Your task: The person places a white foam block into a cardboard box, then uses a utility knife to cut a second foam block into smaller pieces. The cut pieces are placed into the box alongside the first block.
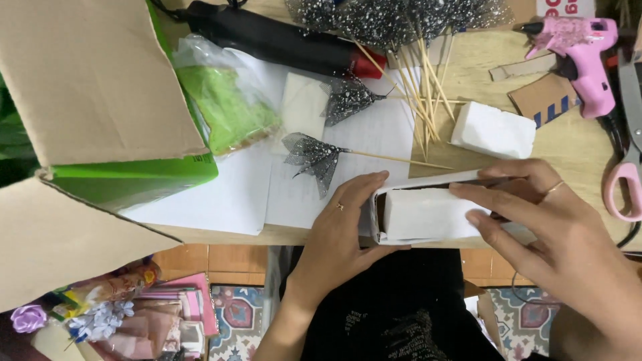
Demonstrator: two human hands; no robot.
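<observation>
Nearest to us, at the front edge of the wooden surface [468,73], lies a small white box [428,212] on its side, and we take it as our landmark. Our left hand [341,224] closes around its open left end, thumb below and fingers [364,184] curled over the top edge. Our right hand [562,234] grips the right part of the box, its fingers [481,200] spread flat across a white foam block [421,214] that sits inside the box and seems nearly, but not fully, seated. Just behind the box to the right, a second foam block [493,130] lies loose on the surface, untouched. Behind the box to the left, two black glitter mesh bows on sticks [314,157] rest on white paper sheets [374,134], not yet placed anywhere, and a third white piece [302,103] lies by them. Farther back, a bundle of wooden skewers with the same mesh [401,27] fans out. Far right of the box are a pink glue gun [582,53] and pink-handled scissors [628,167]. Far left are a bag of green shreds [224,100] and an open cardboard box [93,87]; at the very back lies a black and red tool [281,43]. So filling the box looks barely begun, with the bows all left.
</observation>
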